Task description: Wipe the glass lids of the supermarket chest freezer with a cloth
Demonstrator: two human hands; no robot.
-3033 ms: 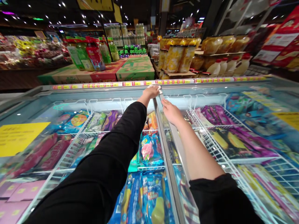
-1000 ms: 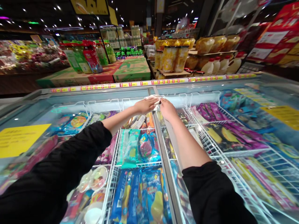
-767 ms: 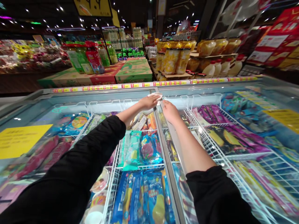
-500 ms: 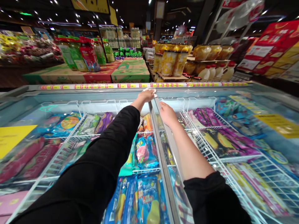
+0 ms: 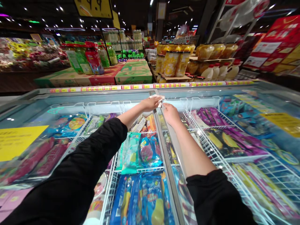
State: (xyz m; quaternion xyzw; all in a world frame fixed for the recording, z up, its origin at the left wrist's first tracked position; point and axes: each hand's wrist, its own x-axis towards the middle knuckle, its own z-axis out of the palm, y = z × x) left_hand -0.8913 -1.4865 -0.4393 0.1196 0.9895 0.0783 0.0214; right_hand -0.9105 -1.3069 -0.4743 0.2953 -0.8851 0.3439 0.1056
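Note:
My left hand (image 5: 152, 103) is closed on a crumpled white wipe (image 5: 160, 98), which it presses against the far part of the grey metal lid frame (image 5: 164, 153) on a chest freezer. Just right of it, my right hand (image 5: 172, 114) has its fingers bent at the edge of the glass lid (image 5: 176, 147); its fingertips are partly hidden. Under the glass, wire baskets (image 5: 108, 190) hold blue ice-cream packs (image 5: 152, 195), a teal pack (image 5: 131, 153) and purple packs (image 5: 209, 116).
Yellow signs (image 5: 21, 140) lie on the glass at both sides. Price labels (image 5: 131, 87) run along the freezer's far rim. Beyond it stand cardboard boxes (image 5: 133, 73), green and red bottles (image 5: 93, 59), jars of yellow fruit (image 5: 173, 62) and red cartons (image 5: 274, 47).
My left hand and the wipe have moved a little nearer to me along the lid frame. The left forearm has swung lower and left, uncovering more packs. My right hand stays at the lid edge.

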